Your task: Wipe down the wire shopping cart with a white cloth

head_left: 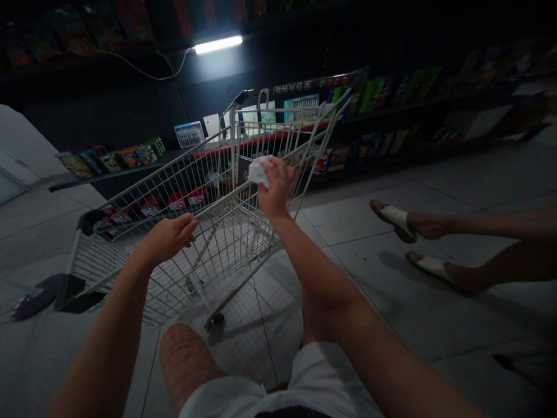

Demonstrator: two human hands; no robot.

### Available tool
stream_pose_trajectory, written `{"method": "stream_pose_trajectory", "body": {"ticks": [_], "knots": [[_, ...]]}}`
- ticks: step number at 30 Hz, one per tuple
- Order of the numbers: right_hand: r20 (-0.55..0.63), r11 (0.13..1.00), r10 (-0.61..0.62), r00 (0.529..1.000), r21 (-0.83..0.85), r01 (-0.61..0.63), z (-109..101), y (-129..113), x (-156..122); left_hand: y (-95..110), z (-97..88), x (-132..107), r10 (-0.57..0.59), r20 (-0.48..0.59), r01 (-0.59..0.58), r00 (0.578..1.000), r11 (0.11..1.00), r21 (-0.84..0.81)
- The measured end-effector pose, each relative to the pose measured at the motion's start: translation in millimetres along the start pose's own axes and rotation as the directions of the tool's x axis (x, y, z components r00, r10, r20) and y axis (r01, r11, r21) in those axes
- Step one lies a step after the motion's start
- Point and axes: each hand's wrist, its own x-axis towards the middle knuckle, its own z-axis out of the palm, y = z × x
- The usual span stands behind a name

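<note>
A white wire shopping cart [204,168] stands in front of me, tilted in the view, on a grey tiled floor. My left hand [167,237] is closed over the cart's near side rail. My right hand [275,184] is closed on a crumpled white cloth [258,172] and presses it against the wires of the cart's side. My bent knees in white shorts show at the bottom of the view.
Dark store shelves [391,116] with coloured packages run behind the cart, lit by a tube lamp [217,44]. Another person's legs in white sandals [398,219] stretch across the floor at the right. A dark object [32,299] lies on the floor at the left.
</note>
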Motion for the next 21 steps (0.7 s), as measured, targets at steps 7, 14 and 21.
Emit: {"method": "stream_pose_trajectory", "body": {"ticks": [7, 14, 21], "knots": [[0.291, 0.789, -0.613, 0.735, 0.286, 0.544, 6.9, -64.8, -95.4, -8.1, -2.7, -6.2, -0.031, 0.007, 0.031, 0.999, 0.998, -0.052], [0.480, 0.907, -0.415, 0.773, 0.148, 0.395, -26.5, 52.8, -123.5, -21.9, -8.8, -23.0, -0.095, 0.059, 0.104, 0.994, 0.978, -0.182], [0.239, 0.973, 0.210, 0.948, -0.144, -0.179, -58.1, 121.0, -123.7, -5.0, -23.2, -27.4, -0.112, 0.022, 0.107, 0.993, 0.981, 0.162]]}}
